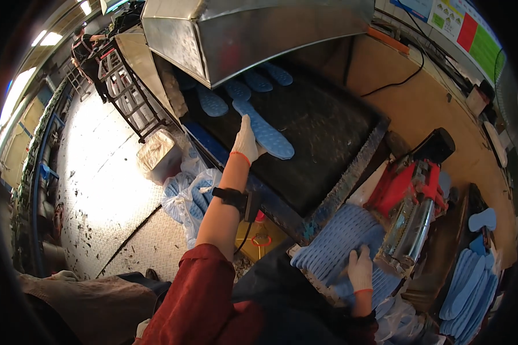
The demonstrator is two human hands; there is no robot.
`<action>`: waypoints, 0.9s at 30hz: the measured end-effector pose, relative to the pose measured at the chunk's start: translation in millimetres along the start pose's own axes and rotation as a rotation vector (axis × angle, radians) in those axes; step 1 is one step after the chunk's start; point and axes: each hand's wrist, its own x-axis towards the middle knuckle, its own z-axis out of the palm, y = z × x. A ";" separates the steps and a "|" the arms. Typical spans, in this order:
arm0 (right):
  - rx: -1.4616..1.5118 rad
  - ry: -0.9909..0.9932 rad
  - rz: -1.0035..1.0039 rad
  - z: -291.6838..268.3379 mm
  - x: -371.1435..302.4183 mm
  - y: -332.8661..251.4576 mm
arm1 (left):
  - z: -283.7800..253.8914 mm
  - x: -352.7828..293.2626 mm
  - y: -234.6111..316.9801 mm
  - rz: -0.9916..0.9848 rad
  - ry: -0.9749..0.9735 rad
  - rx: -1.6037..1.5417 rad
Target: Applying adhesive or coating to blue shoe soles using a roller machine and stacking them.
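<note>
My left hand point(244, 141), in a white knit glove with an orange cuff, grips a long blue dotted insole point(269, 136) by its near side, over a black conveyor belt point(328, 132). More blue insoles point(213, 102) lie in a row farther back, partly under a metal hood point(270, 34). At the lower right, my right hand point(360, 270), gloved alike, rests with its fingers apart on a pile of blue insoles with dark dashes point(334, 238). Beside that pile stands a red machine with a shiny metal roller point(414, 224).
Blue insoles point(469, 287) are stacked at the far right. Bagged insoles point(193, 192) and a lined bin point(158, 155) stand on the floor left of the belt. A ladder-like metal rack point(126, 86) and a person point(86, 54) are farther off. Someone in brown point(92, 296) is close at lower left.
</note>
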 end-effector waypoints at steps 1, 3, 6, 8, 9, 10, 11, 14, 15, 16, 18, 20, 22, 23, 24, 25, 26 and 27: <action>-0.196 0.102 -0.045 5.1 2.1 -4.2 | -4.9 7.7 5.4 -0.039 0.037 -0.026; -0.102 0.123 0.003 6.0 3.0 0.7 | -5.3 8.2 13.1 -0.039 0.052 -0.032; 0.162 0.209 0.109 2.1 2.4 1.4 | 3.7 -30.9 23.4 0.153 0.149 0.866; 0.547 -0.013 0.590 -25.3 0.5 -39.5 | 0.9 -65.1 23.2 0.445 0.296 1.382; 0.549 0.003 0.598 -27.6 0.2 -25.4 | 4.1 -77.7 18.1 0.595 0.347 1.634; 0.808 0.010 0.556 -27.9 1.9 3.2 | 6.5 -90.3 14.6 0.510 0.238 1.315; 1.072 0.029 0.505 -23.1 2.1 27.4 | 8.6 -101.0 11.7 0.414 0.123 1.003; -0.102 0.175 -0.515 -53.0 -24.0 26.0 | -42.2 -123.3 25.9 0.458 -0.105 0.544; -0.008 0.164 -0.539 -56.2 -31.5 21.4 | -95.1 -116.1 39.1 0.470 -0.062 0.526; 0.075 0.161 -0.528 -57.0 -40.3 24.9 | -106.0 -124.7 38.0 0.472 0.032 0.645; 0.811 0.139 -0.028 -78.8 -62.0 -18.7 | -110.6 -154.1 45.0 0.430 -0.012 0.631; 1.561 0.141 0.409 -102.2 -84.1 -22.3 | -63.8 -211.1 37.5 0.388 0.095 0.946; 1.128 0.328 0.258 -125.0 -103.3 -3.6 | -119.2 -217.1 68.6 0.099 0.021 2.131; 1.136 0.338 0.260 -136.2 -107.4 2.1 | -140.9 -229.5 72.1 -0.267 -0.114 2.424; 0.855 0.471 0.184 -148.4 -106.0 5.9 | -115.4 -237.8 69.5 -0.263 -0.132 2.437; 0.568 0.585 0.110 -159.5 -100.7 9.7 | -90.3 -255.6 70.0 -0.301 -0.310 2.288; 0.322 0.645 -0.017 -165.7 -90.9 10.4 | -56.6 -277.0 75.5 -0.337 -0.459 2.133; 0.073 0.688 -0.156 -173.5 -77.6 9.7 | -38.0 -289.8 79.4 -0.371 -0.583 1.963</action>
